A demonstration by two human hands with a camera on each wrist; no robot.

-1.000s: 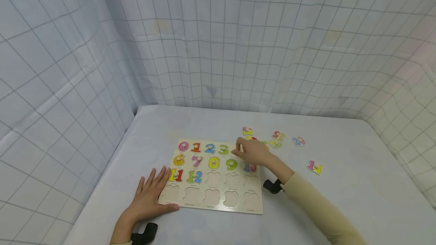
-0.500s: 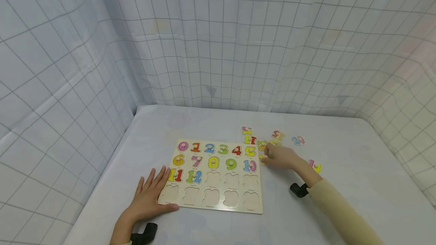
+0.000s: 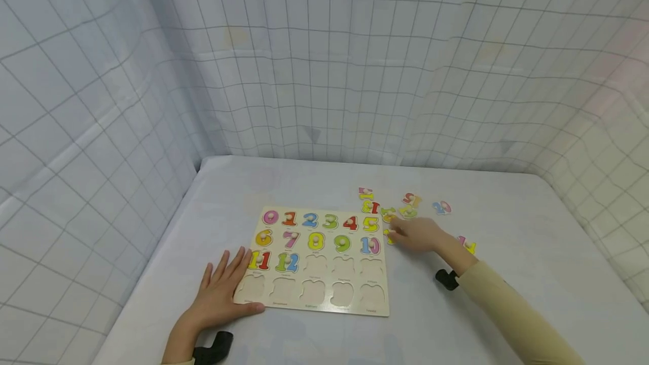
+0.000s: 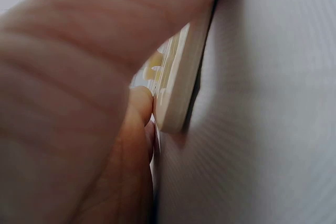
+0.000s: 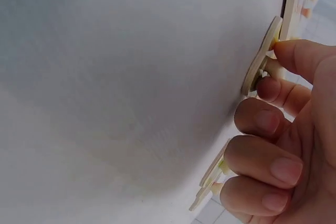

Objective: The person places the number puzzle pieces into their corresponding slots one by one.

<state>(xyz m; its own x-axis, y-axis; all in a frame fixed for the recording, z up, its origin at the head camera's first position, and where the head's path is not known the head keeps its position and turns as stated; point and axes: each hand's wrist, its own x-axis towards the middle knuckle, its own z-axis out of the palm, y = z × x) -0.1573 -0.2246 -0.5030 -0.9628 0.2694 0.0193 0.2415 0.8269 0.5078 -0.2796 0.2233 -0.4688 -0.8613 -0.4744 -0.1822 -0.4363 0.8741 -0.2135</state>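
Note:
A wooden number puzzle board [image 3: 324, 309] lies on the table, its upper recesses filled with knobbed numbers 0 to 12 and the recesses below bare wood. My left hand [image 3: 220, 292] rests spread at the board's left edge, thumb along the near corner. In the left wrist view the thumb and fingers lie against the board's edge [image 4: 181, 87]. To the right of the board, my right hand [image 3: 418, 234] pinches a yellow number puzzle piece [image 3: 389, 236] by its peg, between thumb and index finger. In the right wrist view that piece [image 5: 257, 64] is close over the table.
Beyond the right hand lie several loose number pieces: a 13 [image 3: 370, 207], a 15 [image 3: 412, 200], a 20 [image 3: 442, 208] and a pink-and-yellow piece [image 3: 365, 193]. Another pink-and-yellow piece [image 3: 467, 245] is partly behind the right wrist. Gridded white curtains [image 3: 314, 72] surround the table.
My right hand has moved right, off the board's upper right, to the loose pieces and taken hold of a yellow one. The 4 and 5 now show in the board. The left hand stays put.

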